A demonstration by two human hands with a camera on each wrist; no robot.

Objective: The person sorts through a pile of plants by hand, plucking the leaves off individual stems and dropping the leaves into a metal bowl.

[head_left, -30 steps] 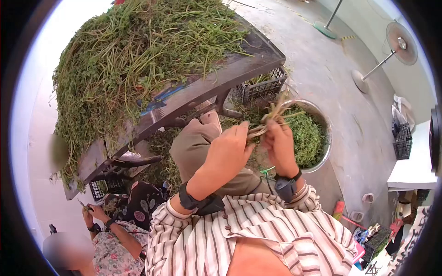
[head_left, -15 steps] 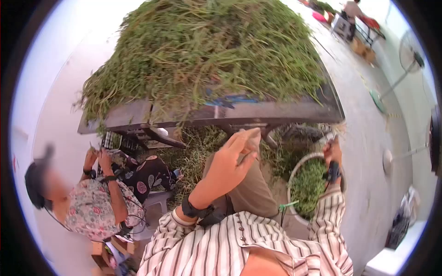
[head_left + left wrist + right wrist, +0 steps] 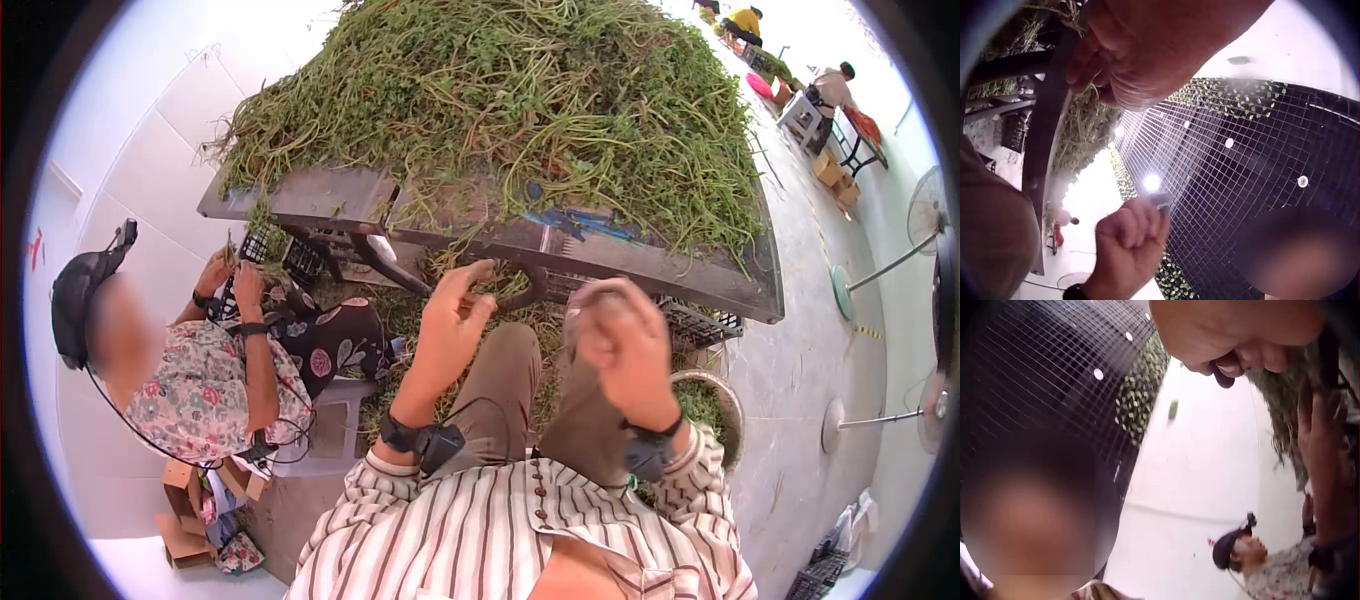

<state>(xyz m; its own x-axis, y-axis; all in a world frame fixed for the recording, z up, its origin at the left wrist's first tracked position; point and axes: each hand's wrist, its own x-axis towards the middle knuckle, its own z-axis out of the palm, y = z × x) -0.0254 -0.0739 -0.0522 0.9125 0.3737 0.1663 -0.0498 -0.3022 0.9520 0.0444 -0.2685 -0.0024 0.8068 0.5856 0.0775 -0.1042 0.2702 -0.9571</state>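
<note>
In the head view my left hand (image 3: pixel 452 325) is raised over my knees, its thumb and fingers apart with nothing between them. My right hand (image 3: pixel 625 345), blurred, hangs to its right, fingers loosely curved. The left wrist view shows the right hand (image 3: pixel 1129 240) with bent fingers and a small grey piece (image 3: pixel 1161 200) at the thumb tip; its kind is unclear. Both hands are below the near edge of a dark table (image 3: pixel 330 190). On it lies a big heap of green leafy stems (image 3: pixel 500 120). A round metal basin (image 3: pixel 735 425) with greens stands right of my legs.
Blue strips (image 3: pixel 585 222) lie near the table's front edge. A black crate (image 3: pixel 705 325) sits under its right end. On my left a seated person (image 3: pixel 210 390) handles stems. Standing fans (image 3: pixel 840 290) are to the right, cardboard boxes (image 3: pixel 185 520) at lower left.
A second ago both hands held a bunch of stems. My right hand went out to the basin and came back without the bunch. The head view has turned left.
</note>
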